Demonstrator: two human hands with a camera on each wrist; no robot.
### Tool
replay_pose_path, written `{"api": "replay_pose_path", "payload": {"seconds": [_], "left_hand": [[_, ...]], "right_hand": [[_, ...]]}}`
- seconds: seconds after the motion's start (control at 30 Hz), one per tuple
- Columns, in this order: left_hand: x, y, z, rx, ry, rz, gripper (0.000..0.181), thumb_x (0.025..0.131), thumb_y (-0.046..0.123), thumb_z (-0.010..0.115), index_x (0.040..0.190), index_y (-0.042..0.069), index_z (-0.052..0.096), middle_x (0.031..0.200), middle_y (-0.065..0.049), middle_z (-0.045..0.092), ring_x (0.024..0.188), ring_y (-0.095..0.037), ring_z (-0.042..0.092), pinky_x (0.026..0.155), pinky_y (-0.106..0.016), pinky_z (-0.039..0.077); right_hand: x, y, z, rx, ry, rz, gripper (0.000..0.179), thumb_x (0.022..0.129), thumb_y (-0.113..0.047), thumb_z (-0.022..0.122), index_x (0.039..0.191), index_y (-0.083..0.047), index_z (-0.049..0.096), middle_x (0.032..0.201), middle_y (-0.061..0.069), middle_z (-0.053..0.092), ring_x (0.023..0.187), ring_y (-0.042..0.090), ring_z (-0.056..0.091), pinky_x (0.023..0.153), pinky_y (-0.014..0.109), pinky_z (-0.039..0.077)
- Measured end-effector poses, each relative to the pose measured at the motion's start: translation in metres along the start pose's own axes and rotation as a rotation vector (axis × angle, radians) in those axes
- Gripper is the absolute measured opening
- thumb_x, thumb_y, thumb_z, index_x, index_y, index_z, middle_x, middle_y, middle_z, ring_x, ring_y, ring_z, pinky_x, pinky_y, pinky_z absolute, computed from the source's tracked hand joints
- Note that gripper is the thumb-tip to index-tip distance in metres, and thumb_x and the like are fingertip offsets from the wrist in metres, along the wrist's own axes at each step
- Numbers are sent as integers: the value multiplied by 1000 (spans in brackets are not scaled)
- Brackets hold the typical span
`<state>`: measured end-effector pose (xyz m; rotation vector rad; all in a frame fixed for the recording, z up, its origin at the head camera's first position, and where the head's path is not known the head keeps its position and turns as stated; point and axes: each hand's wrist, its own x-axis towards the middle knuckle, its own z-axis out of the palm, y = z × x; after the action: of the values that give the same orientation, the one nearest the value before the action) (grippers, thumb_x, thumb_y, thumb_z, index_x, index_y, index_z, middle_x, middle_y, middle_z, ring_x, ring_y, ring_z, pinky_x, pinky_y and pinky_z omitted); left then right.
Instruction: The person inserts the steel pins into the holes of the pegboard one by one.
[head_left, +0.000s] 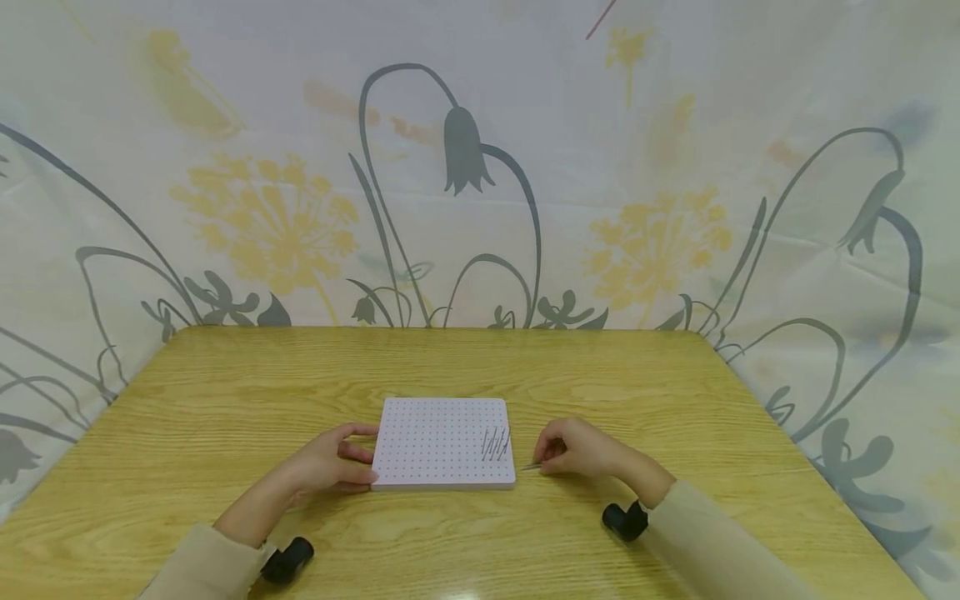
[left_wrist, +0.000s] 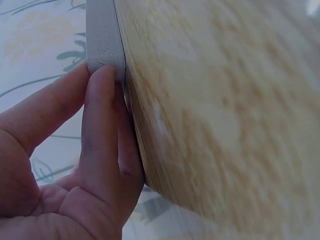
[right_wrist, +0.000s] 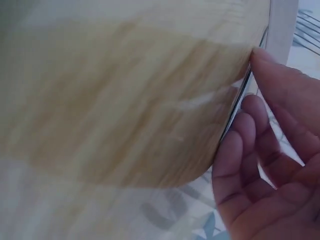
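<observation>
A white pegboard [head_left: 442,442] with rows of small holes lies flat on the table. Several thin metal pins [head_left: 495,444] stand in its right part, leaning slightly. At the board's left side, my left hand [head_left: 337,458] grips the edge, thumb at the near corner; in the left wrist view its fingertips [left_wrist: 102,75] press against the board's side [left_wrist: 105,37]. Right of the board, my right hand [head_left: 577,447] is low over the table, pinching a thin metal pin [head_left: 532,467] that points toward the board. How many pins it holds, I cannot tell.
The wooden table [head_left: 225,400] extends around the board on all sides. Behind it hangs a flower-patterned cloth [head_left: 465,233]. A black camera mount sits at each wrist, one on the left [head_left: 288,560] and one on the right [head_left: 625,521].
</observation>
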<state>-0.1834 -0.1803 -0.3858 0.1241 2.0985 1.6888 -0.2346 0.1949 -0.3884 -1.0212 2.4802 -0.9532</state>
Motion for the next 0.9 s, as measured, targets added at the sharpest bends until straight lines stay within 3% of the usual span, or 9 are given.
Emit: {"api": "replay_pose_path", "payload": {"seconds": [0.33,0.9], "left_hand": [[0,-1,-1,5,-2,1,70,80,-6,68,138,-8,29,105,-21,51,82,-22,60,75,-38,55],[0,0,-2,-5,-20,3,70,82,-5,67,139,-9,27,106,-21,51,83,-22,61,76,-38,55]], "right_hand": [[5,-1,-2,1,-46,69,6,82,-4,69,78,-4,65,72,-6,58,63,3,49,58,21,45],[2,-6,-4,-13,-108,25,6,89,-6,62,83,-4,61,75,-5,55,64,4,44,57,21,41]]}}
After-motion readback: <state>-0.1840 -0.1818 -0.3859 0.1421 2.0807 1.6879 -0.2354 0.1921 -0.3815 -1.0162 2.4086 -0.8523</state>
